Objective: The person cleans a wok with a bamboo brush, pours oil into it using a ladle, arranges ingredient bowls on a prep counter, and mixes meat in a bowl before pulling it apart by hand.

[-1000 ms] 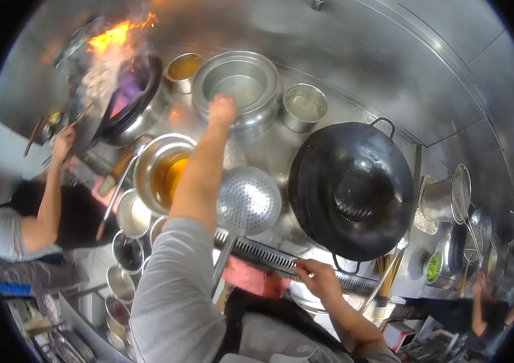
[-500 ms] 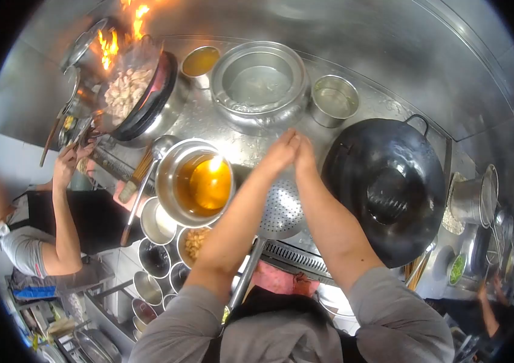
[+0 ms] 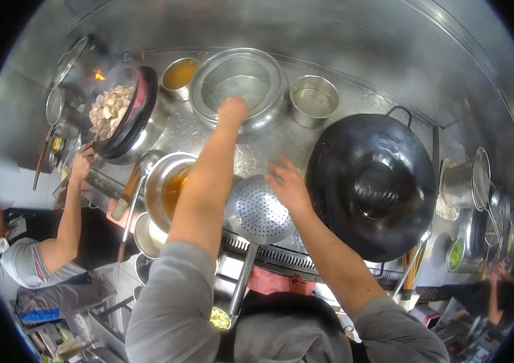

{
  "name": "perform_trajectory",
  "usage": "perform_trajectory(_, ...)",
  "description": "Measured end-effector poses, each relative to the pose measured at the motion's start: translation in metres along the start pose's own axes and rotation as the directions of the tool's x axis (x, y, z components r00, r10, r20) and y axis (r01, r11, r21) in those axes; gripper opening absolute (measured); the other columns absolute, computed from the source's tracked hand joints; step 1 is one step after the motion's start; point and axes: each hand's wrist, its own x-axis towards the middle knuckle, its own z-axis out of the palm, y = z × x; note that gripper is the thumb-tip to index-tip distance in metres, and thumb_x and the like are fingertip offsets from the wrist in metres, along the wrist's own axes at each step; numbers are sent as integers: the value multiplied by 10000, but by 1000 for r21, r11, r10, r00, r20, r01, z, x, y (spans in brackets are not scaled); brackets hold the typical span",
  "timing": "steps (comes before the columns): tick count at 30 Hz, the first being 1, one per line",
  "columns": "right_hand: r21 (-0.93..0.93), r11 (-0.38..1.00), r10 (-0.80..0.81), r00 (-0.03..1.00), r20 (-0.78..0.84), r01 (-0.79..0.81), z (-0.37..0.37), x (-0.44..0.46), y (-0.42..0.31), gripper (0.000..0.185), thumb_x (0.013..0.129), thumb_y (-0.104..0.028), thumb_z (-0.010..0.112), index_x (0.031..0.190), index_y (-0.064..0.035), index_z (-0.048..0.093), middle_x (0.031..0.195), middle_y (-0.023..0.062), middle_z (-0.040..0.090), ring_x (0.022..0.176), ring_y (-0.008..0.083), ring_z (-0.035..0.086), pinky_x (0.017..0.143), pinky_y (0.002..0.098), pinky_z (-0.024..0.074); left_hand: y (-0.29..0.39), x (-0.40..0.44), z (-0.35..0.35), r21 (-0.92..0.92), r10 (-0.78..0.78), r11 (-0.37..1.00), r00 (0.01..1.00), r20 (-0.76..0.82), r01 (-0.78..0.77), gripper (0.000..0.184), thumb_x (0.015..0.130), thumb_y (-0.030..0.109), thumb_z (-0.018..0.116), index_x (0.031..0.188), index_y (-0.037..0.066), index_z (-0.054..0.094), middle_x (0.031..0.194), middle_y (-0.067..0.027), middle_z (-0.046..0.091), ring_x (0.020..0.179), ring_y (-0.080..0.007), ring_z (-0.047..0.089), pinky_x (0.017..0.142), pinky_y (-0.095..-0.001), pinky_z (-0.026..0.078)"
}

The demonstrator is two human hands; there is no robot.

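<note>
Far left, a co-worker's hand (image 3: 84, 156) works beside pale, lumpy chunks (image 3: 110, 112) and a thick black ring (image 3: 148, 100). Next, a steel pot of amber liquid (image 3: 154, 187), partly blocked by the wearer's left arm. That left hand (image 3: 233, 110) is over the near rim of a round-shouldered metal pot (image 3: 276, 91) at far centre, cloudy water inside; fingers hidden, so whether they grip anything I can't tell. Nearer, the perforated skimmer (image 3: 260, 212): round, dimpled with holes, long axis near-to-far, handle pointing near and slightly left. Right hand (image 3: 289, 184), loose, fingers spread, above its far-right edge. Then the smooth, glossy black wok (image 3: 378, 181), loop-handled on its far side.
</note>
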Motion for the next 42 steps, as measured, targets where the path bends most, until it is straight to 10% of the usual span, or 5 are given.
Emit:
perform_trajectory(20,370,920,-74,984,-161,129,56,20,-23,304,877,-157,478,1153,-72,572,1350,155,434,1169,317,485,960,365,402,38,-150,8,-902,-27,-379,972,234,207,547,837,119,500,1362,29,378,1408,-64,386,1324,-216,305,1056,-377,278)
perform_trajectory(24,105,972,-218,975,50,212,22,9,2,198,853,-142,510,968,-63,651,1294,154,488,1026,329,575,873,387,471,9,-84,25,-397,161,867,923,-349,-302,384,816,110,512,1190,34,558,1134,-210,590,1088,-299,557,913,-367,434)
perform_trajectory(29,-28,989,-136,964,230,147,-9,-80,26,138,804,-168,577,824,-73,676,1074,151,619,940,308,602,836,393,475,-73,54,59,518,328,793,941,79,-320,405,819,380,552,1119,117,624,1021,-156,644,1015,-285,592,873,-379,462)
perform_trajectory(35,9,1000,4,996,88,-5,-78,-248,60,219,805,-153,567,1002,-76,621,1111,128,578,893,320,603,771,380,506,-42,-55,17,-512,383,722,885,-264,-465,263,804,103,536,1031,58,661,1040,-150,648,970,-254,618,891,-339,445)
perform_trajectory(42,117,967,235,969,-81,-224,-125,-448,97,268,770,-130,565,1018,-55,629,962,128,614,883,324,600,784,392,491,73,-340,13,-360,466,841,879,105,-403,497,812,219,647,1249,20,516,1149,-175,602,1061,-255,576,914,-329,423)
